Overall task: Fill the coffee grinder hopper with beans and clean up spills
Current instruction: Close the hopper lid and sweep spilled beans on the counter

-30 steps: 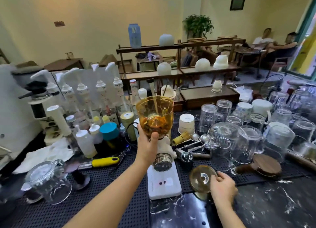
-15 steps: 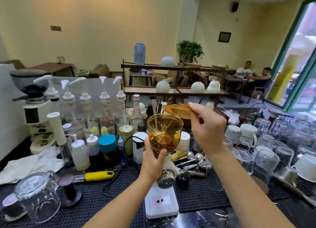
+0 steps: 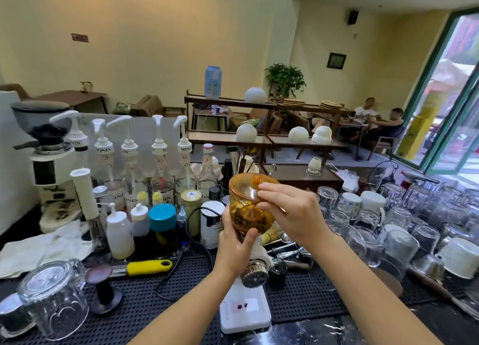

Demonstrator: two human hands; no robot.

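Seen from the head camera, the amber see-through hopper is sitting on top of the white grinder, which is standing on the black mat of the bench. Dark beans are lying in the hopper's lower part, filling only a small share of it. An amber lid with a small knob is resting on the hopper's rim. The left hand is wrapping the hopper's narrow base from below, its grip closing on the hopper with the thumb pressing the front. The right hand is reaching over from the right of the hopper, its fingers curling narrowly on the lid's edge. Two dark beans are lying on the grinder's flat white base, below the hopper. Left of the hopper, syrup bottles are standing in a row; right of it, upturned glasses are crowding the bench.
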